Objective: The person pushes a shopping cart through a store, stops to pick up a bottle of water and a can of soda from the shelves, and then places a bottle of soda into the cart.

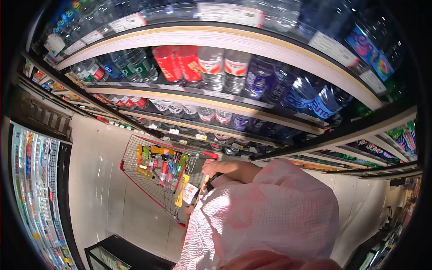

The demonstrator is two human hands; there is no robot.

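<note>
A wire shopping cart (143, 194) with red trim stands to the left of my body. My right hand (209, 168) is wrapped round the cart handle (204, 183), close to its red upper end. Lower down, my left hand (188, 209) is at the other end of the handle, its fingers closed there and partly hidden by my light pink top. Several drink bottles lie in the basket, among them a red-labelled bottle (164, 170), an orange bottle (160, 150) and a green bottle (182, 161). A yellow-and-white sign (189, 192) hangs beside the handle.
Shelves (216, 36) of bottled drinks run along the cart's upper side, with red-wrapped packs (177, 64) and blue-labelled bottles (326, 102). A stocked display case (40, 189) stands at far left. A black low cabinet (119, 254) is at the bottom. Pale tiles (96, 180) cover the floor.
</note>
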